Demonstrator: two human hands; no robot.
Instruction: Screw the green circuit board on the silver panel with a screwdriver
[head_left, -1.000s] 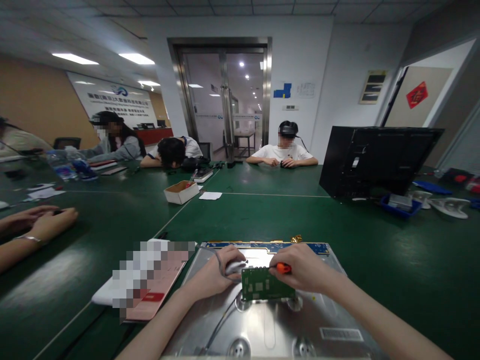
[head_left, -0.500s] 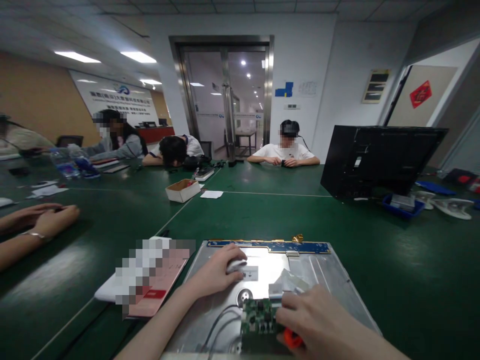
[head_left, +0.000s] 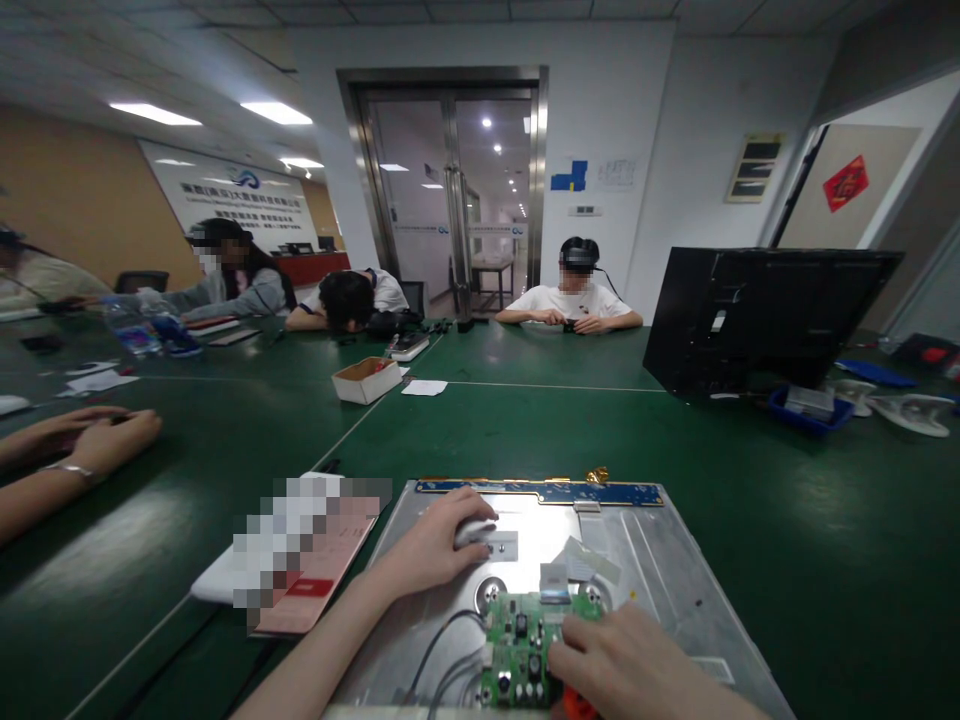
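Note:
A metal-backed display panel (head_left: 667,570) lies in front of me, with a blue circuit strip (head_left: 600,493) along its far edge. My left hand (head_left: 442,535) rests on its upper left part, thumb and fingers apart beside a small screwed plate (head_left: 504,547). Low on the panel sits a green circuit board (head_left: 517,640), with dark cables (head_left: 442,640) at its left and a flat ribbon connector (head_left: 555,580) on top. My right hand (head_left: 615,650) is closed at the board's right edge. Under that hand shows a red-orange thing (head_left: 577,703), mostly hidden.
Left of the panel lie a pink booklet (head_left: 315,570) and a white item (head_left: 225,570). A co-worker's hands (head_left: 112,435) rest farther left. Ahead are a small carton (head_left: 366,382) and paper (head_left: 424,387); right, a black monitor (head_left: 772,320) and blue tray (head_left: 810,410). Other people sit around the table.
The green circuit board has gone from tilted and dark to lying flatter, its face lit. My right hand has lowered slightly with it. My left hand stays in place.

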